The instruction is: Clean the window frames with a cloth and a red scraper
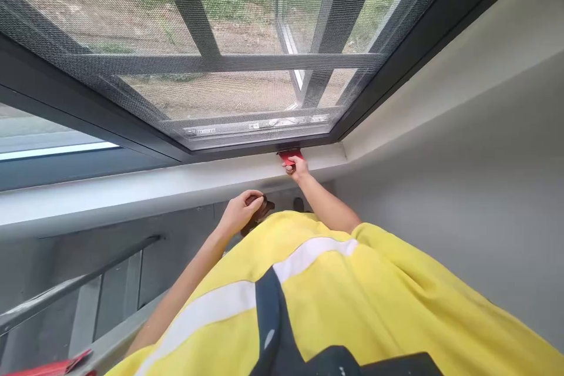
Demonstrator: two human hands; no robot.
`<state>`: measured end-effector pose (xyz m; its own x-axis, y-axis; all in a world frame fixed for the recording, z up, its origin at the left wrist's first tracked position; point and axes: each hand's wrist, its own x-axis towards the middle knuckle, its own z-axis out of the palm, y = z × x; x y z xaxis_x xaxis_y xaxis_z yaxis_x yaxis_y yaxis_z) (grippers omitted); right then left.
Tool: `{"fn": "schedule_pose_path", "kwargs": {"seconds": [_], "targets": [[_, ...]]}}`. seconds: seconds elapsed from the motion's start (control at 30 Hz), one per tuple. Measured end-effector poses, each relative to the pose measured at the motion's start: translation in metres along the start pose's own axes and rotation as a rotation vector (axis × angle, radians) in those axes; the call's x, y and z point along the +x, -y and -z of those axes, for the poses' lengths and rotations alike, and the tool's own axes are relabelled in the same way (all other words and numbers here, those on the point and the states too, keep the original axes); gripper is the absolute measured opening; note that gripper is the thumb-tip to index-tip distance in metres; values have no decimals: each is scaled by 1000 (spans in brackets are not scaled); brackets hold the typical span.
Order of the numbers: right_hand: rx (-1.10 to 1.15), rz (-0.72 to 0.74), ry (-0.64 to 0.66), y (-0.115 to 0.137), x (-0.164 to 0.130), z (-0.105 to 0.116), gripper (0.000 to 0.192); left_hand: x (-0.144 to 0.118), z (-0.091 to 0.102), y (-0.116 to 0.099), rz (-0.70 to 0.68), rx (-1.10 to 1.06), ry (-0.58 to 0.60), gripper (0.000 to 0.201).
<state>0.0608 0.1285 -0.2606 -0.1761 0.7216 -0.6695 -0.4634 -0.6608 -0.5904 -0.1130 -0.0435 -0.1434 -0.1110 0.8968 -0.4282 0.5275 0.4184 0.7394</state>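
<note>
Red scraper at far window frame.
Right hand pinches scraper against white sill; left hand, nearer, closed round a dark object.

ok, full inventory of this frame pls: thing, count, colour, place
window frame: 1, dark grey, across the top
insect screen: 1, dark mesh, set in the frame, ground outside behind it
sill ledge: 1, white, under the frame
wall: 1, pale grey, at right
metal rail: 1, grey, lower left
red object: 1, bottom left corner, kind unclear
red tool: 1, small, at the frame's lower edge, kind unclear
dark object: 1, brown-black, in the left hand, mostly hidden
vest: 1, yellow with white band, on the person
right hand: holds the red tool against the frame
left hand: closed on the dark object, below the ledge
</note>
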Motion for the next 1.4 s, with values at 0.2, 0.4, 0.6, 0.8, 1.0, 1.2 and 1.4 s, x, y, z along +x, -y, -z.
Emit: {"fn": "schedule_pose_path", "kwargs": {"seconds": [0.2, 0.4, 0.6, 0.8, 1.0, 1.2, 1.4], "targets": [[-40, -101, 72, -23, -4, -25, 19, 3, 1, 6, -9, -20, 27, 38], [-91, -112, 157, -35, -10, -29, 19, 2, 2, 9, -17, -27, 37, 39], [-55, 10, 44, -15, -11, 2, 18, 0, 1, 8, -29, -4, 45, 37], [-13, 5, 37, -7, -1, 3, 18, -4, 4, 8, -5, 9, 46, 36], [-50, -116, 177, -29, 1, -21, 16, -9, 6, 13, 17, -4, 40, 37], [-112, -34, 149, -18, -12, -6, 17, -8, 2, 13, 0, -2, 61, 36], [-85, 54, -19, -1, -18, -7, 17, -7, -1, 3, -33, 20, 59, 36]]}}
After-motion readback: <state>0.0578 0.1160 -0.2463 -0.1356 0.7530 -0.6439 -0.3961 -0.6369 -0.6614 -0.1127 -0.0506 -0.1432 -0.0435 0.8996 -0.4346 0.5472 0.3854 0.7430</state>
